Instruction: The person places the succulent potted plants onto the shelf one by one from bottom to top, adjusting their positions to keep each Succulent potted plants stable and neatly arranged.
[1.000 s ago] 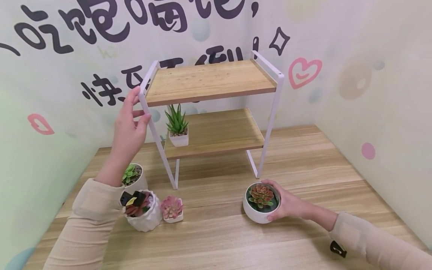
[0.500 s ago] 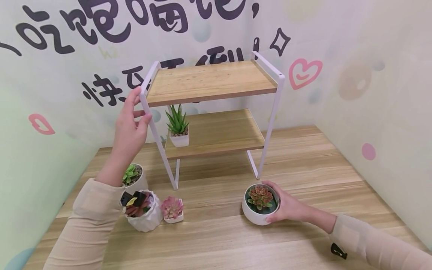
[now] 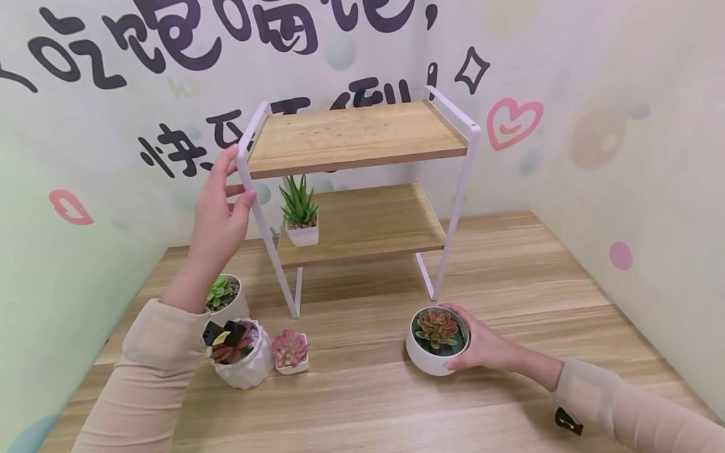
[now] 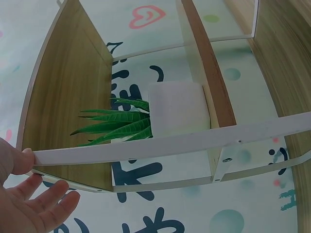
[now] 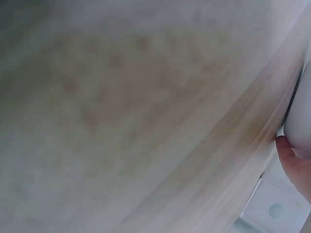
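A two-tier shelf rack (image 3: 357,138) with wooden boards and a white frame stands on the table. My left hand (image 3: 218,214) holds its upper left front post between thumb and fingers; in the left wrist view the thumb lies on the post's end and other fingers are free. On the lower board, at its left end, sits a spiky green potted plant (image 3: 300,214). My right hand (image 3: 472,343) grips the right side of a round white pot with a reddish succulent (image 3: 437,330), right of the rack's front. Only the pot's side (image 5: 299,111) and the thumb show in the right wrist view.
Left of the rack are a green succulent in a round pot (image 3: 229,308), a ridged white pot (image 3: 246,365) with a dark red plant, and a small pink succulent (image 3: 290,351). A black clip (image 3: 568,421) is beside the right sleeve. Walls border the table (image 3: 362,409).
Hardly anything differs: the whole view has shifted slightly to the right. Both hands keep their holds on the rack and the round pot.
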Demonstrator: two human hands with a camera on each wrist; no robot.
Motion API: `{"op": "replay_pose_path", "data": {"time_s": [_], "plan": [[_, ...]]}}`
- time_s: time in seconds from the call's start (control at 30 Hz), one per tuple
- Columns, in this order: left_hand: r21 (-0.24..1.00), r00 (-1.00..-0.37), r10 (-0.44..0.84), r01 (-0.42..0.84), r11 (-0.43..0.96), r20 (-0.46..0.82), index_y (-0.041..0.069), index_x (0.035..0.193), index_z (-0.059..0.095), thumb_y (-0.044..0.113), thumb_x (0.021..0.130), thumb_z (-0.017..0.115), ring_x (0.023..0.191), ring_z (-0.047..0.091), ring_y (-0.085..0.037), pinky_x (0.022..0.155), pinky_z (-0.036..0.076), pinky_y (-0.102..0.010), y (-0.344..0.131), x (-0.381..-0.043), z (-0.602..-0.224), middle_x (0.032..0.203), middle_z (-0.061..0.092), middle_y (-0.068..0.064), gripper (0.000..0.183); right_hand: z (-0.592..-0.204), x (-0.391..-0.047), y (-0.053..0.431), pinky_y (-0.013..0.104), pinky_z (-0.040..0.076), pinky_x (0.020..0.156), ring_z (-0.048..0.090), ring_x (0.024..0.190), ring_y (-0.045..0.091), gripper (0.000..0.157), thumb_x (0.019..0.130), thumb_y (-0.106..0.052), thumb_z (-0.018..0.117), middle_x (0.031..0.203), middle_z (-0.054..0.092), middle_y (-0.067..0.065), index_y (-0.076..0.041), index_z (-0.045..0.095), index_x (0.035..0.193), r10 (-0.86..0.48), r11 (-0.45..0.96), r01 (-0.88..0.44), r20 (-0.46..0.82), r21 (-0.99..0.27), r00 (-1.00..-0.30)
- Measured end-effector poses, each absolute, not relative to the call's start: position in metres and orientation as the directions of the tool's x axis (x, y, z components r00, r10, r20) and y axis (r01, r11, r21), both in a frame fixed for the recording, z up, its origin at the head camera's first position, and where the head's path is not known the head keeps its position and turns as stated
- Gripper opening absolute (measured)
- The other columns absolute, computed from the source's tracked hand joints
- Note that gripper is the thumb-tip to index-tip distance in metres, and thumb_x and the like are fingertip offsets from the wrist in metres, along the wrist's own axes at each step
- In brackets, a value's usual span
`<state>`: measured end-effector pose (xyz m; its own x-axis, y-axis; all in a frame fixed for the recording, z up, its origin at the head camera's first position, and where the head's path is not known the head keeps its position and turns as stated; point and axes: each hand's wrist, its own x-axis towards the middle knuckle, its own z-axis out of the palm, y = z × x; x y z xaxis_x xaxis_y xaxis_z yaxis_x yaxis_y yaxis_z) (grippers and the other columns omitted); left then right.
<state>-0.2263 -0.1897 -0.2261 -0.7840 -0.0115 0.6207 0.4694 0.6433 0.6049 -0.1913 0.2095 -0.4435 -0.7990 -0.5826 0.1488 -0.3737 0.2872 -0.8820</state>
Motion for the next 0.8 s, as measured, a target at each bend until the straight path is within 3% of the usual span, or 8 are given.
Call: {"op": "replay_pose_path", "data": {"time_s": [0.27,0.53,0.8], "plan": [[0.599,-0.780,-0.006,0.475,0.645,0.625,0.022,0.141,0.030,-0.004,0.090,0.048,0.099,0.057,-0.031,0.080,0.051,-0.048,-0.190,-0.227,-0.226,0.134,0.045,-0.011,0.060,-0.441,-0.193,0.204,0.018,0.034,0.095,0.046,0.111,0.004,0.094,0.057,-0.016,0.084,0.124,0.051,0.014,-0.002,0.031,0.134,-0.560,0.344,-0.369,0.127,-0.863,-0.819],[0.607,-0.787,-0.012,0.466,0.644,0.617,0.022,0.141,0.030,-0.004,0.090,0.047,0.098,0.057,-0.032,0.081,0.051,-0.048,-0.190,-0.226,-0.226,0.135,0.045,-0.012,0.060,-0.425,-0.196,0.197,0.029,0.039,0.094,0.048,0.111,0.019,0.094,0.058,-0.018,0.084,0.123,0.051,0.015,0.000,0.031,0.133,-0.557,0.390,-0.372,0.106,-0.843,-0.823],[0.600,-0.783,-0.012,0.467,0.650,0.622,0.021,0.141,0.030,-0.004,0.090,0.048,0.098,0.057,-0.031,0.080,0.051,-0.047,-0.189,-0.227,-0.226,0.134,0.045,-0.012,0.060,-0.398,-0.197,0.187,0.023,0.040,0.093,0.047,0.112,0.024,0.094,0.058,-0.017,0.084,0.124,0.050,0.015,0.000,0.030,0.133,-0.589,0.345,-0.359,0.098,-0.867,-0.802]]}}
